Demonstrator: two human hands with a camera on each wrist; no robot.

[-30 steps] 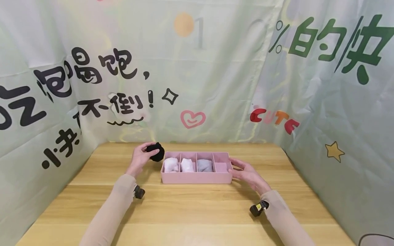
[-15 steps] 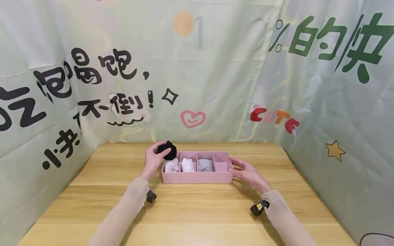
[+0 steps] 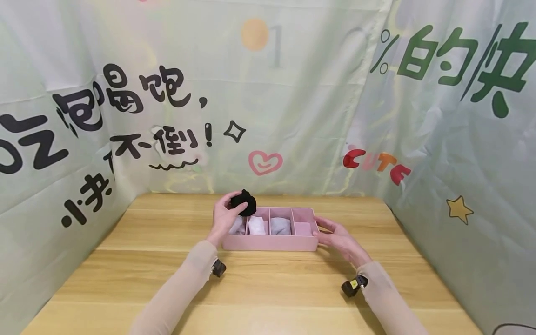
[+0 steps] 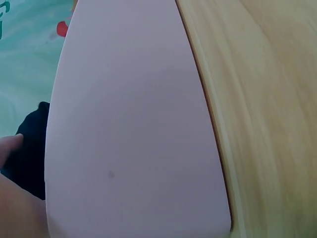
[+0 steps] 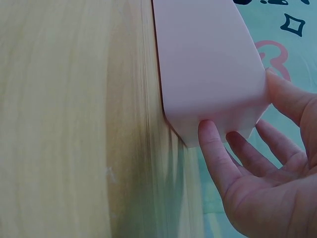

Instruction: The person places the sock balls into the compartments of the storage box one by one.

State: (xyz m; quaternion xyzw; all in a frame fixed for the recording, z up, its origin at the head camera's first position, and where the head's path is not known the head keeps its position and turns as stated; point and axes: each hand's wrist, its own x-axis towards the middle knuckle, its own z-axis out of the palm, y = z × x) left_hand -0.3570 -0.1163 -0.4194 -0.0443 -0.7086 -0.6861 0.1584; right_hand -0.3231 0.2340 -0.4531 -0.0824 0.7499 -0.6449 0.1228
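In the head view, my left hand (image 3: 226, 217) pinches a black balled-up sock (image 3: 244, 204) above the left end of a pink divided box (image 3: 270, 243). In the left wrist view, part of the black sock (image 4: 32, 153) shows beside the box wall (image 4: 133, 119). Light bundles sit in the box: a whitish one (image 3: 237, 226) partly hidden by my left hand, a white one (image 3: 257, 226) and a grey one (image 3: 281, 226). The rightmost compartment (image 3: 302, 228) holds no bundle. My right hand (image 5: 267, 168) touches the box's right end with its fingers and thumb extended.
The box stands on a wooden table (image 3: 268, 288). Printed cloth (image 3: 301, 116) hangs behind and along both sides of the table. A small black camera sits on each wrist, the left one (image 3: 218, 268) and the right one (image 3: 351, 286).
My left hand has carried the black sock rightward, from beside the box to over its leftmost compartments. The right hand has stayed at the box's right end. The head view has shifted slightly.
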